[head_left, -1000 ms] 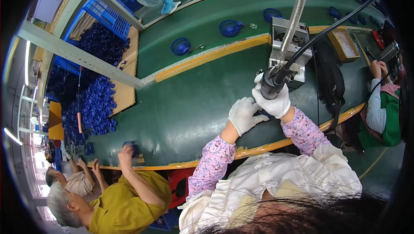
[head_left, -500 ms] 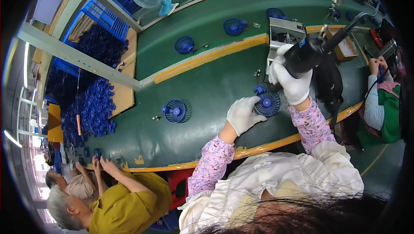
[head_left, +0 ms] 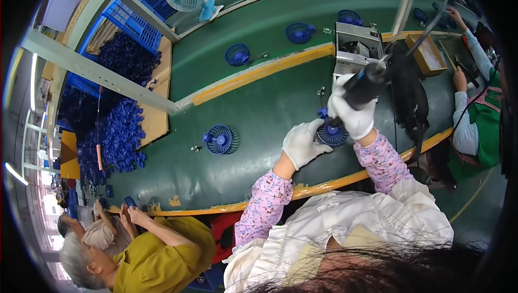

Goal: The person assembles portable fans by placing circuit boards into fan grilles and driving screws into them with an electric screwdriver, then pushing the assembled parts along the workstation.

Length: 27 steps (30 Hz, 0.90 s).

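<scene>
White-gloved right hand [head_left: 356, 117] clasps a blurred black tool [head_left: 366, 87]; left hand [head_left: 301, 144] pinches a blue fan cage [head_left: 333, 136], partly hidden.

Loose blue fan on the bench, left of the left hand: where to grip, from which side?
Probably pinch the cage rim from the right, nearest the left hand. The blue fan lies spoked face up; its stub juts left, leaving the right rim unobstructed.

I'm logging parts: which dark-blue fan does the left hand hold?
The fan under the black tool, its edge in the left hand; other fans are apart from that hand.
</scene>
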Motion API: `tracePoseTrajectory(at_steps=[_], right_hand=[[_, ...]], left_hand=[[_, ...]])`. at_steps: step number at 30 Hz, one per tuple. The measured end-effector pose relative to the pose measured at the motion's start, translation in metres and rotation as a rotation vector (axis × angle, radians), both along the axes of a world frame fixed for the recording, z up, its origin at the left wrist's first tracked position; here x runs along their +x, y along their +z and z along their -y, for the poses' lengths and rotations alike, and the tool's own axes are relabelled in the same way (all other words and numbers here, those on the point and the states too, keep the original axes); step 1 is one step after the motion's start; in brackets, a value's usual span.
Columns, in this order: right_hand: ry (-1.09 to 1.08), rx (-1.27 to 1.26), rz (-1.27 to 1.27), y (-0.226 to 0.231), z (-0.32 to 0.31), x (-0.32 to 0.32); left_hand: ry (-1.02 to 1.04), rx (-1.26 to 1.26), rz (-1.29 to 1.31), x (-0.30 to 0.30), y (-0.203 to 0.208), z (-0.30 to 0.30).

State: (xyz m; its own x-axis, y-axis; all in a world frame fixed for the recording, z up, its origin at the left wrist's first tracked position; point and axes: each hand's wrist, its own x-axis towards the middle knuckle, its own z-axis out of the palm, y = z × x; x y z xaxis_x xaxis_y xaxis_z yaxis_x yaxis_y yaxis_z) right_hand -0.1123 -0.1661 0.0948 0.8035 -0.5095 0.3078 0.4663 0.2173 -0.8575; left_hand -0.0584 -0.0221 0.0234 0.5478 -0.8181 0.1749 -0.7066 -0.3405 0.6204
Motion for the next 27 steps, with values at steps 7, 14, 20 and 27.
tracePoseTrajectory(at_steps=[7,14,20,27], right_hand=[[0.011,0.031,0.01,-0.01,0.0,0.001],[-0.004,-0.14,-0.037,-0.037,-0.008,0.007],[-0.006,0.007,0.101,0.002,0.007,0.001],[0.004,-0.014,-0.052,-0.033,-0.001,0.006]], left_hand=[[0.007,0.001,0.023,-0.001,0.0,0.001],[-0.004,-0.017,0.055,-0.001,0.0,0.001],[-0.005,-0.047,0.034,-0.002,-0.003,0.0],[0.005,-0.009,0.007,-0.001,0.0,0.002]])
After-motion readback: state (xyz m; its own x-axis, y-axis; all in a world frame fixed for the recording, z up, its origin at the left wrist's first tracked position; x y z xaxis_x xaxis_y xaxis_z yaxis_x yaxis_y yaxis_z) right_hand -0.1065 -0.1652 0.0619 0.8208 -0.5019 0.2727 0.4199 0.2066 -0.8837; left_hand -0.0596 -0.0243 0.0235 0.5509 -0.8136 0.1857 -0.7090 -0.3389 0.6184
